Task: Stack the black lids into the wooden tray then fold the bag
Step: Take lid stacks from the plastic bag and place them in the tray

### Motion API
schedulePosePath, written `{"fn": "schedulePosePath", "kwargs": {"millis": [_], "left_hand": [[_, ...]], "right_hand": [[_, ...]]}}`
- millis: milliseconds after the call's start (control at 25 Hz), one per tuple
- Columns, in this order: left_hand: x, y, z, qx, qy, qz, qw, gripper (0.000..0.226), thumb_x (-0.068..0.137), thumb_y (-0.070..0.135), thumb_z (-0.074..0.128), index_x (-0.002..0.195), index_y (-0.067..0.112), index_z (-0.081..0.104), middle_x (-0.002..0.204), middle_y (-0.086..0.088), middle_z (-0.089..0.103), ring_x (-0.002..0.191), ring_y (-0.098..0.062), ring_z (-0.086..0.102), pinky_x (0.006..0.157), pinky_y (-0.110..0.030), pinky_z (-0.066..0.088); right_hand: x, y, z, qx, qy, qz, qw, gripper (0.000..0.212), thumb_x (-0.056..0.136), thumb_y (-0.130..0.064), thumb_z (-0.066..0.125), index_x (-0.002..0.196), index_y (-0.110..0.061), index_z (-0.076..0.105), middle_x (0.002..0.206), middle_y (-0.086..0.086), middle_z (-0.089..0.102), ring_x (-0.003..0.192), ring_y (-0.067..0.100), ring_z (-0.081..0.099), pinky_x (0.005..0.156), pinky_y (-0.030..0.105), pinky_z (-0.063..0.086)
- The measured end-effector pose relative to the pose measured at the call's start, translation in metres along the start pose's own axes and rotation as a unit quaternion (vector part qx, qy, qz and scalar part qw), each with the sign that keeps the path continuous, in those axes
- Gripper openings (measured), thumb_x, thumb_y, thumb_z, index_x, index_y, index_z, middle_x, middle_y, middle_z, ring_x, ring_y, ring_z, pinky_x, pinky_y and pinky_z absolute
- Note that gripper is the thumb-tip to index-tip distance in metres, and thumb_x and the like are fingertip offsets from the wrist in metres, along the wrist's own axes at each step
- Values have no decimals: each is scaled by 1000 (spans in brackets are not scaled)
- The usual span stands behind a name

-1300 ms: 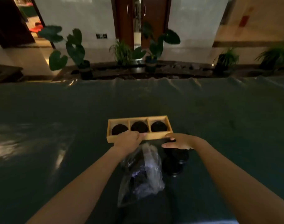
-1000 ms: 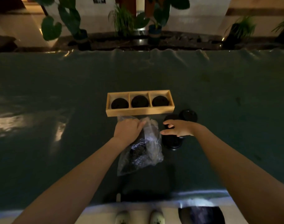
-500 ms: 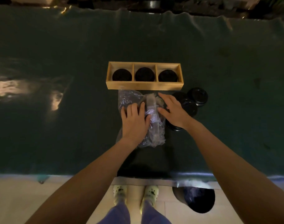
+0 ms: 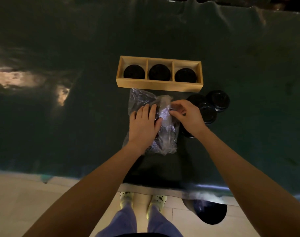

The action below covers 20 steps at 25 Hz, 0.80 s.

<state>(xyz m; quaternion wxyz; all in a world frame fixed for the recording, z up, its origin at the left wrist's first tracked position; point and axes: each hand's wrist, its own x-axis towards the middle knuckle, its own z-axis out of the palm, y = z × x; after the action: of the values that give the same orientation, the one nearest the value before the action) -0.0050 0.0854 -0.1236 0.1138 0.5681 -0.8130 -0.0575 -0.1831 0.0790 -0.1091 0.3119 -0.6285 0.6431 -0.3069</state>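
Left hand (image 4: 143, 124) lies flat, fingers extended, palm pressing down on the crumpled clear plastic bag (image 4: 164, 132); it pins rather than grasps; right hand (image 4: 186, 115) is curled, thumb and fingertips pinching a raised fold of film near the bag's middle.

Bag sits on the dark green covered surface (image 4: 60, 125), just in front of the light wooden three-compartment tray (image 4: 158, 85); long axis runs from the person toward the tray, far end almost touching the tray's near wall; which end is the mouth, cannot tell.

Each compartment holds round black lids (image 4: 159, 72); more loose black lids (image 4: 217, 100) lie clustered right of the right hand, partly hidden by it.

Risks, judged: thin slick film may slip from the pinch; trapped air could spring the fold open; right wrist may knock the loose lids; stacking looks unfinished.
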Motion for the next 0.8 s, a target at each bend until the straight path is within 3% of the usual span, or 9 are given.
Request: {"fn": "schedulePosePath", "kwargs": {"millis": [120, 200, 320, 480, 601, 681, 801], "left_hand": [[-1, -5, -2, -7, 12, 9, 1000, 51, 93, 42, 37, 130, 7, 46, 127, -17, 58, 114, -32, 54, 93, -46, 42], [-1, -10, -3, -11, 17, 10, 1000, 51, 92, 41, 38, 129, 7, 47, 126, -16, 59, 114, -32, 55, 92, -45, 43], [-3, -18, -4, -15, 26, 18, 999, 50, 93, 41, 37, 129, 9, 47, 125, -15, 60, 113, -30, 56, 92, -44, 44], [-5, -19, -1, -10, 26, 38, 999, 49, 93, 41, 37, 129, 9, 48, 125, -13, 60, 112, -29, 56, 92, -44, 44], [-5, -17, 0, -7, 23, 39, 999, 48, 93, 41, 38, 129, 10, 47, 125, -13, 59, 112, -28, 56, 92, -44, 44], [-5, -18, 0, -10, 23, 38, 999, 49, 93, 41, 38, 129, 10, 47, 125, -12, 59, 113, -28, 56, 92, -44, 44], [-5, -18, -2, -11, 25, 40, 999, 49, 92, 42, 38, 128, 11, 48, 125, -12, 60, 112, -28, 56, 92, -44, 44]], "right_hand": [[-7, 9, -6, -18, 32, -4, 999, 6, 85, -16, 65, 90, -14, 64, 87, -3, 61, 82, 11, 57, 72, 16, 45], [-14, 18, -19, -46, 72, -21, 996, 2, 86, -15, 63, 86, -16, 63, 82, -8, 57, 80, 12, 56, 70, 16, 43], [-31, 39, -43, -105, 135, -11, 985, 5, 85, -7, 63, 85, -13, 63, 89, -1, 58, 89, 18, 54, 76, 25, 44], [-40, 40, -51, -123, 126, 109, 978, 11, 86, 0, 58, 92, -7, 64, 105, 15, 57, 101, 31, 52, 87, 39, 48], [-36, 9, -47, -64, 242, 52, 967, 13, 88, -14, 51, 99, -16, 58, 97, 2, 55, 90, 25, 56, 74, 31, 48], [-36, -7, -35, -44, 199, 50, 978, 16, 86, -33, 53, 100, -24, 53, 93, -3, 56, 85, 18, 57, 69, 25, 47], [-31, -2, -12, -73, -2, 193, 979, 42, 84, -39, 64, 114, -13, 49, 108, 8, 63, 97, 23, 61, 78, 38, 52]]}}
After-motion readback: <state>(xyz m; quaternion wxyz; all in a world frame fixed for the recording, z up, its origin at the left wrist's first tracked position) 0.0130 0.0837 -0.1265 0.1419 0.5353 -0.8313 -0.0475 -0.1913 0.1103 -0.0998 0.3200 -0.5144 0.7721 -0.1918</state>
